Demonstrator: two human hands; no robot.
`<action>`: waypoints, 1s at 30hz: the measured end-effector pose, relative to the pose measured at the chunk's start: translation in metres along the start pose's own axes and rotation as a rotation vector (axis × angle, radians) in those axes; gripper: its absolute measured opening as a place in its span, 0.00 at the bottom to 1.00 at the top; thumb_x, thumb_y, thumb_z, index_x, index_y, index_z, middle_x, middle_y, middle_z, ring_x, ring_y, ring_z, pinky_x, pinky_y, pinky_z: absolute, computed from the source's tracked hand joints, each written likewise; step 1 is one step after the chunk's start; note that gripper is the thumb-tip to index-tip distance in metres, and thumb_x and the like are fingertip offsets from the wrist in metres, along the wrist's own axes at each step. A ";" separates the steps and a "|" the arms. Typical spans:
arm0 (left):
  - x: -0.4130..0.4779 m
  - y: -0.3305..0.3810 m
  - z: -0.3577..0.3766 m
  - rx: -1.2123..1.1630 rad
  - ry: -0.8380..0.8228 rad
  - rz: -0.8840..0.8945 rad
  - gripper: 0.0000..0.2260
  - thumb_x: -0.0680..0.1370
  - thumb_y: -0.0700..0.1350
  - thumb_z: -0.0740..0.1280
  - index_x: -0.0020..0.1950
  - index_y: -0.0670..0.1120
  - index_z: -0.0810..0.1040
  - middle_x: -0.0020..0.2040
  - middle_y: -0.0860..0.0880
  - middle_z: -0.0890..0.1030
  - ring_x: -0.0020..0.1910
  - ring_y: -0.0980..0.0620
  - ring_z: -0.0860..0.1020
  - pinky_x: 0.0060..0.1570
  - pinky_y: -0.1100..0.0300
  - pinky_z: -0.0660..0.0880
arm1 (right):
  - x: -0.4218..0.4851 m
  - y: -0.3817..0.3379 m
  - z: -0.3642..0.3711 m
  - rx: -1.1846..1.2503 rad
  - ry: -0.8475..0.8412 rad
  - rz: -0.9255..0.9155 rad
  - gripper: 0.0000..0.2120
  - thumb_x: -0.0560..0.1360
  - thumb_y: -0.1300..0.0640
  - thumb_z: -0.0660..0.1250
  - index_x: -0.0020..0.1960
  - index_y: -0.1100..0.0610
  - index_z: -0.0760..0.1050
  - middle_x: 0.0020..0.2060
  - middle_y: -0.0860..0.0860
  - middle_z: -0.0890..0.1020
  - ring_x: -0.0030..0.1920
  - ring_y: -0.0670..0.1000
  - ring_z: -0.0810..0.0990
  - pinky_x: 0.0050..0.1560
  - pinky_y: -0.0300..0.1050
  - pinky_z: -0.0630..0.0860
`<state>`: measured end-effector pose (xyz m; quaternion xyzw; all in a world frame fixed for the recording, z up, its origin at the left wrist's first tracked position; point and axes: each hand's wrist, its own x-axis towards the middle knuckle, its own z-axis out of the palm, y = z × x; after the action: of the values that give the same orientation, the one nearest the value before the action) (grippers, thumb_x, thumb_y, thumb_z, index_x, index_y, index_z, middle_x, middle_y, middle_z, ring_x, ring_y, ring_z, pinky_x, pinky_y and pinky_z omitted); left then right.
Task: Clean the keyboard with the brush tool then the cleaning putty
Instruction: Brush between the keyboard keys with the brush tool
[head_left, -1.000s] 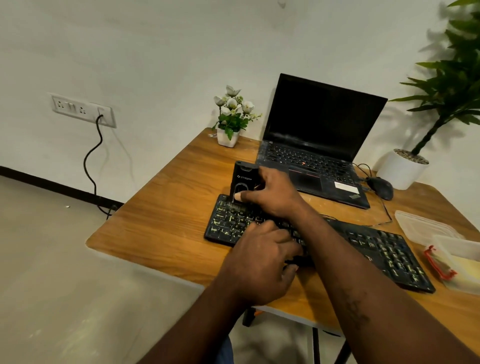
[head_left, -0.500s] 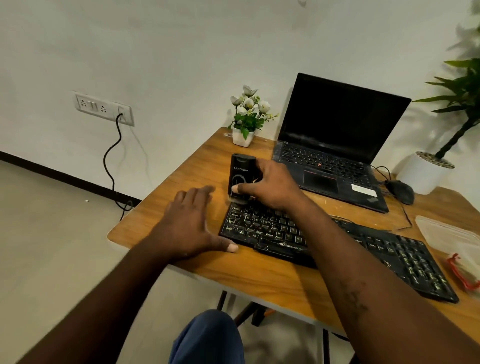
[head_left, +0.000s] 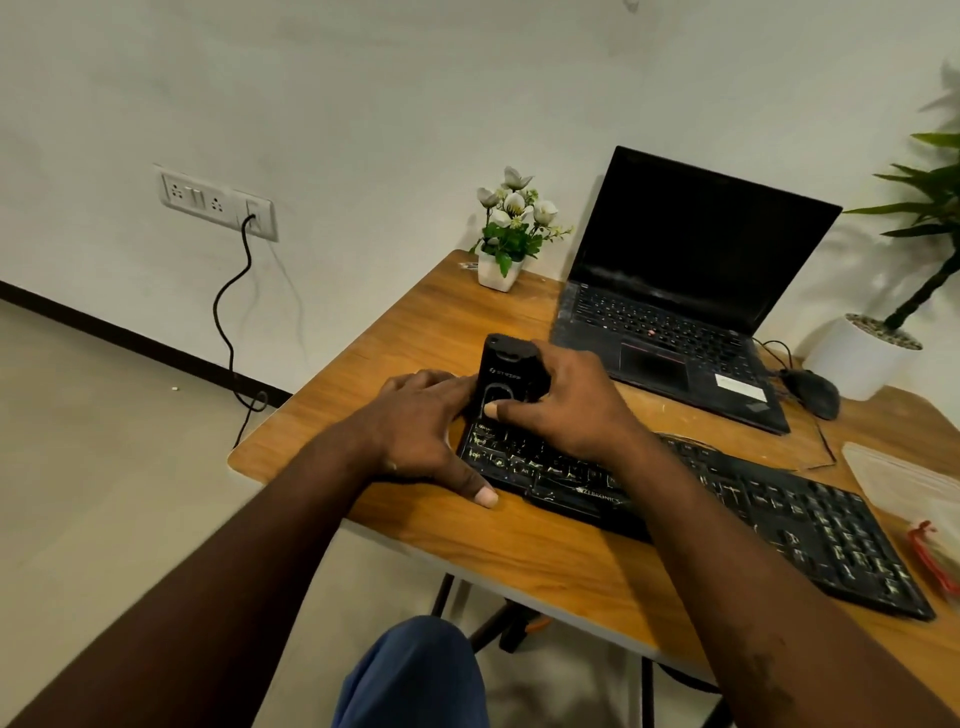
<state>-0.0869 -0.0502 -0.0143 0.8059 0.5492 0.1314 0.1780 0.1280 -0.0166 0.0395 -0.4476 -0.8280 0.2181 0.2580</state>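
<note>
Holding the brush tool (head_left: 506, 371) upright on the far left corner of the keyboard (head_left: 779, 519): my right hand (head_left: 566, 410) is wrapped round its black body from the right side, thumb laid across the front face, fingers curled behind. The working end is hidden under my thumb, so contact with the keys is presumed, not confirmed. Key relation: the keyboard's long axis runs from this corner away to my right and toward me, so nearly all of the length to be brushed lies to the right of the tool, under and beyond my right forearm. By my judgement the sweep should travel rightward along the rows. My right arm crosses over the keyboard's middle, wrist turned left to reach the corner. My left hand (head_left: 415, 431) lies just beside the tool at the keyboard's left end, palm down, fingers loosely extended toward the tool, thumb stretched along the front edge on the counter (head_left: 545, 561). It grips nothing and looks to be bracing the board. Whether its fingertips touch the tool I cannot tell. Beyond: an open laptop (head_left: 675, 322) behind the keyboard, screen dark, and a clear plastic container (head_left: 914, 488) at the counter's right edge, contents too blurred to identify as putty. Putty stage not yet begun.
</note>
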 end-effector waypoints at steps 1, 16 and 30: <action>0.000 0.000 0.000 0.026 -0.010 0.016 0.57 0.59 0.81 0.68 0.81 0.65 0.48 0.82 0.55 0.59 0.80 0.50 0.54 0.77 0.43 0.51 | -0.002 0.001 -0.002 0.018 -0.013 0.003 0.26 0.69 0.49 0.82 0.64 0.49 0.78 0.49 0.42 0.85 0.47 0.42 0.84 0.45 0.39 0.82; 0.005 0.003 -0.002 -0.016 0.002 -0.015 0.67 0.53 0.82 0.71 0.82 0.62 0.41 0.80 0.49 0.65 0.79 0.49 0.57 0.77 0.43 0.54 | 0.019 0.002 -0.006 -0.037 0.061 0.019 0.29 0.69 0.52 0.82 0.66 0.50 0.75 0.53 0.44 0.83 0.50 0.42 0.82 0.48 0.34 0.79; 0.002 0.005 -0.004 0.009 0.005 -0.013 0.54 0.57 0.79 0.72 0.78 0.62 0.59 0.77 0.53 0.67 0.77 0.51 0.58 0.75 0.45 0.57 | 0.005 -0.008 0.004 -0.012 -0.029 -0.025 0.28 0.68 0.50 0.82 0.65 0.49 0.77 0.49 0.41 0.84 0.48 0.40 0.83 0.48 0.39 0.83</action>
<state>-0.0835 -0.0495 -0.0088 0.8027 0.5555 0.1296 0.1739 0.1184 -0.0167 0.0425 -0.4355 -0.8385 0.2163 0.2461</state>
